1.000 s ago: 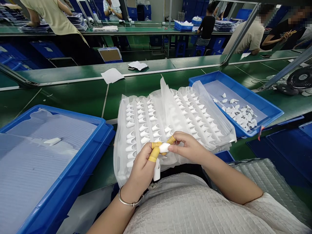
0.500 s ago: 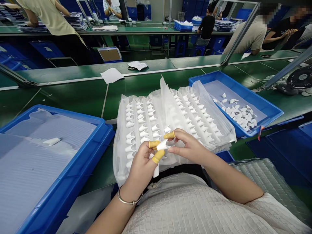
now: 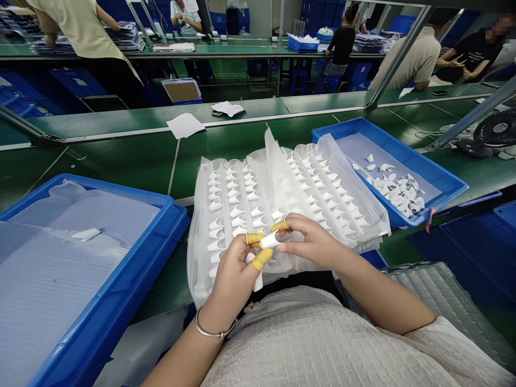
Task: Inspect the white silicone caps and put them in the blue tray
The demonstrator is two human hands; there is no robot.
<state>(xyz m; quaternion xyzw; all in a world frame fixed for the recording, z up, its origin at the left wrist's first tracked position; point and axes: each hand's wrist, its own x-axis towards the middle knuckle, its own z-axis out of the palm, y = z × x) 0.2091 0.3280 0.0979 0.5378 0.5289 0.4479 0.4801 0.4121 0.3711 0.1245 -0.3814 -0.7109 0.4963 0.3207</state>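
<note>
My left hand, with yellow finger cots on its fingertips, pinches a small white hollow plastic piece with a slanted opening. A second white piece sticks out beneath that palm. At the opening of the pinched piece, the thumb and cotted index finger of my right hand close on its edge. Below both hands lies a translucent sheet-lined pack holding rows of similar white pieces, split by a raised sheet fold. Its nearest rows are partly hidden by my hands.
To the left stand stacked blue trays with a single white piece on film. A blue tray at right holds loose white pieces. Paper, a black fan and a metal post are farther off; co-workers sit beyond.
The pinched white piece has turned slightly, so more of its opening shows. My hands have barely shifted. In the background, co-workers' arms and hands have moved.
</note>
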